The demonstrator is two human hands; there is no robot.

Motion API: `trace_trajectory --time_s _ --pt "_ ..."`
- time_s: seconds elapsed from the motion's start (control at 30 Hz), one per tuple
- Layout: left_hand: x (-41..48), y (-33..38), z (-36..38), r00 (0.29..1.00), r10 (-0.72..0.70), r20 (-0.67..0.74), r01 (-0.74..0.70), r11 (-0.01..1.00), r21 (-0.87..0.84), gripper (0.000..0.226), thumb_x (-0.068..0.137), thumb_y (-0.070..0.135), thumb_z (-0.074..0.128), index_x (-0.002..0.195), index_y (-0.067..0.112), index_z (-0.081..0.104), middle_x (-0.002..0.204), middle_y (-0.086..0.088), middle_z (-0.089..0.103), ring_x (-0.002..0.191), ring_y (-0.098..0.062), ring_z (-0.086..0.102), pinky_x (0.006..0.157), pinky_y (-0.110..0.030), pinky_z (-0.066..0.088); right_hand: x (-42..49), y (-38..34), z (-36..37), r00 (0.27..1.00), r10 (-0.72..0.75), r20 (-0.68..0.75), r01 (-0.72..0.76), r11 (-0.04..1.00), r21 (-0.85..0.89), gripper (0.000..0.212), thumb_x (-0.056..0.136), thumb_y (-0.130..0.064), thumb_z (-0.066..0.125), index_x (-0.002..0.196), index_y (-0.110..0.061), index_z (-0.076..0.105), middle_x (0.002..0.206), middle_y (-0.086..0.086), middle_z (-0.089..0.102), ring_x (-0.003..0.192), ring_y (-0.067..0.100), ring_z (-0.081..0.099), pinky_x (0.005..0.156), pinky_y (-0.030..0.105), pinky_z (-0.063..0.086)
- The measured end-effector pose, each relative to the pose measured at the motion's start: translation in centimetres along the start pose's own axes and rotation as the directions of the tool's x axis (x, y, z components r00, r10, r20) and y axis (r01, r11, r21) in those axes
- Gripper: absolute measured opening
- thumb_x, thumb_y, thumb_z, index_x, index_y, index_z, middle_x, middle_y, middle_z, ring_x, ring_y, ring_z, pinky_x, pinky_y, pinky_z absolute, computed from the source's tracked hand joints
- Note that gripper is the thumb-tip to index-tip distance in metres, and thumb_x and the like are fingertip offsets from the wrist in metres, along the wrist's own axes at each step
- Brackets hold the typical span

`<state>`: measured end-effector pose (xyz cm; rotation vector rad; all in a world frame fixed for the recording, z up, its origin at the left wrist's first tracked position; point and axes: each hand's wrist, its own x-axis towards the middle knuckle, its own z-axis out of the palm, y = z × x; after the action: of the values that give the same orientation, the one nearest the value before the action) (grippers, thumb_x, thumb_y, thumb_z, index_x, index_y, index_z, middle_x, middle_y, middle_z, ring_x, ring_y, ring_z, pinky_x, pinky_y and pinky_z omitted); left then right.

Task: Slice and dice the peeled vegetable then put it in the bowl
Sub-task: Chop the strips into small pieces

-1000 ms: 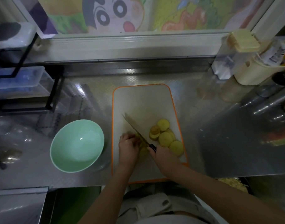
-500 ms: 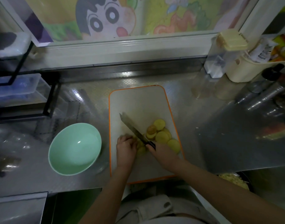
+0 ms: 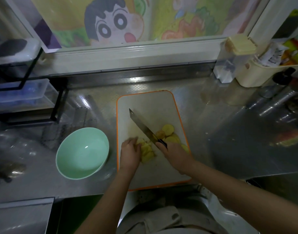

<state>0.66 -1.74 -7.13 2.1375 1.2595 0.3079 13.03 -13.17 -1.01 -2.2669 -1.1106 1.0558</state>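
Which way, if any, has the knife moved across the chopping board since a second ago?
Yes. The knife has shifted away from the person: its tip now lies nearer the far edge of the chopping board.

**More cut pieces laid bare beside the blade**

A fan of pale yellow cut pieces [image 3: 146,152] is now exposed on the cutting board [image 3: 144,102], between the left hand [image 3: 130,153] and the knife [image 3: 141,126]. A second ago the vegetable was almost wholly covered by the fingers. The left hand has been drawn slightly leftward off the pile, which is held only at its left edge. More of the blade's flat side is seen than before, the handle being gripped by the right hand [image 3: 174,155].
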Motion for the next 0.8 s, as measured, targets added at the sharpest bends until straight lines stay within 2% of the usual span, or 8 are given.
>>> trace_trajectory --time_s 0.1,0.17,0.2,0.33,0.4,0.5,0.67,0.8 --pt "0.0 0.0 0.2 1.000 -0.007 0.018 0.006 1.000 0.028 0.033 0.088 0.013 0.058 0.120 0.004 0.061 0.118 -0.017 0.060 0.112 -0.033 0.051 0.098 -0.034 0.037 -0.7 -0.2 0.1 0.999 -0.028 -0.046 0.028 1.000 -0.003 0.039 0.101 -0.036 0.038 0.063 -0.027 0.032 0.054 0.000 0.037 0.046 0.014 0.033 0.047 0.030 0.028" --pt "-0.2 0.0 0.2 1.000 0.016 0.005 -0.016 1.000 0.017 0.028 0.088 0.010 0.058 0.114 0.002 0.064 0.114 -0.017 0.061 0.107 -0.033 0.052 0.095 -0.031 0.036 -1.3 -0.2 0.0 0.996 0.001 -0.087 -0.002 1.000 -0.006 0.046 0.100 -0.036 0.040 0.058 -0.020 0.032 0.050 -0.002 0.036 0.042 0.009 0.032 0.038 0.019 0.023" --pt "-0.3 0.1 0.3 1.000 0.029 -0.005 -0.029 0.999 0.015 0.026 0.088 0.009 0.057 0.111 0.001 0.066 0.111 -0.016 0.061 0.105 -0.032 0.052 0.092 -0.029 0.036 -1.4 -0.2 0.1 0.995 0.018 -0.093 -0.020 1.000 -0.014 0.048 0.100 -0.037 0.040 0.056 -0.018 0.031 0.050 -0.003 0.036 0.043 0.007 0.032 0.036 0.019 0.025" --pt "-0.6 0.2 0.3 0.998 0.049 -0.039 -0.048 0.999 0.016 0.019 0.087 0.005 0.057 0.100 -0.001 0.070 0.105 -0.015 0.063 0.097 -0.028 0.054 0.076 -0.012 0.027 -2.1 -0.4 0.3 0.997 0.038 -0.070 -0.042 0.998 -0.054 0.045 0.100 -0.040 0.036 0.064 -0.014 0.041 0.063 0.000 0.050 0.055 0.011 0.046 0.047 0.021 0.033" --pt "-0.6 0.3 0.4 0.998 0.045 -0.051 -0.045 0.999 0.007 0.018 0.087 0.004 0.058 0.098 -0.001 0.071 0.103 -0.015 0.063 0.095 -0.028 0.055 0.073 -0.010 0.024 -2.2 -0.4 0.4 0.998 0.031 -0.063 -0.035 0.997 -0.064 0.045 0.100 -0.041 0.034 0.085 -0.004 0.055 0.084 0.012 0.063 0.077 0.024 0.059 0.053 0.020 0.030" --pt "-0.8 0.3 0.7 0.997 0.039 -0.067 -0.039 0.999 0.008 0.019 0.087 0.005 0.057 0.099 0.001 0.071 0.103 -0.013 0.063 0.095 -0.026 0.054 0.073 -0.009 0.024 -2.3 -0.5 0.2 0.999 0.049 -0.014 -0.050 0.998 -0.050 0.056 0.100 -0.046 0.027 0.107 0.001 0.056 0.102 0.019 0.063 0.097 0.032 0.060 0.070 0.026 0.035" --pt "-0.7 0.4 0.8 0.996 0.043 -0.077 -0.043 0.999 0.014 0.019 0.087 0.004 0.057 0.099 0.001 0.071 0.103 -0.012 0.062 0.093 -0.022 0.052 0.072 -0.008 0.024 -1.9 -0.4 0.3 0.996 0.083 0.013 -0.083 0.996 -0.031 0.058 0.099 -0.048 0.027 0.115 0.001 0.053 0.094 0.013 0.057 0.100 0.032 0.058 0.074 0.028 0.035" --pt "-0.7 0.2 0.9 0.996 0.057 -0.068 -0.054 0.998 0.042 0.020 0.086 0.002 0.056 0.101 0.002 0.071 0.105 -0.011 0.062 0.095 -0.023 0.053 0.075 -0.008 0.025 -2.0 -0.8 0.3 0.989 0.128 0.070 -0.119 0.986 -0.116 0.060 0.100 -0.048 0.024 0.110 0.002 0.055 0.068 0.000 0.042 0.080 0.021 0.050 0.074 0.028 0.036"
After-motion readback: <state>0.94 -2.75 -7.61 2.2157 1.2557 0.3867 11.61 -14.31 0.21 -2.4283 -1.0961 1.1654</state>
